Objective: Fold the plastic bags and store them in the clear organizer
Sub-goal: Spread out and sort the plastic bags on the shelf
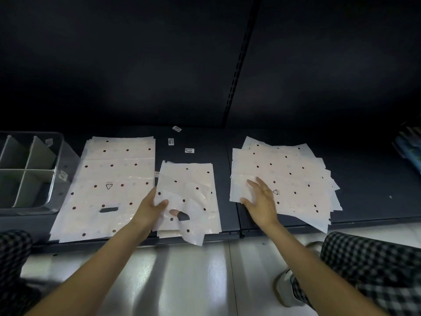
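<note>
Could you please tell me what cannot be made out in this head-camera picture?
- Clear organizer: cut off by the left edge.
- Small labels on the shelf: print too small to read.
- Bag count in the right stack: sheets overlap.
- Blue items: cut off by the right edge, dark.

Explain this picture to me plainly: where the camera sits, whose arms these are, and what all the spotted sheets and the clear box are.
The single picture comes from a camera worn on a person's head, looking down at their own bare arms; no machine is involved. On the dark shelf lie spotted plastic bags in three lots: a flat pile at left, a folded pile in the middle, and a loose fanned pile at right. The left hand pinches the edge of the top middle bag. The right hand is spread open over the right pile. The clear organizer with white dividers stands far left, its visible compartments empty.
</note>
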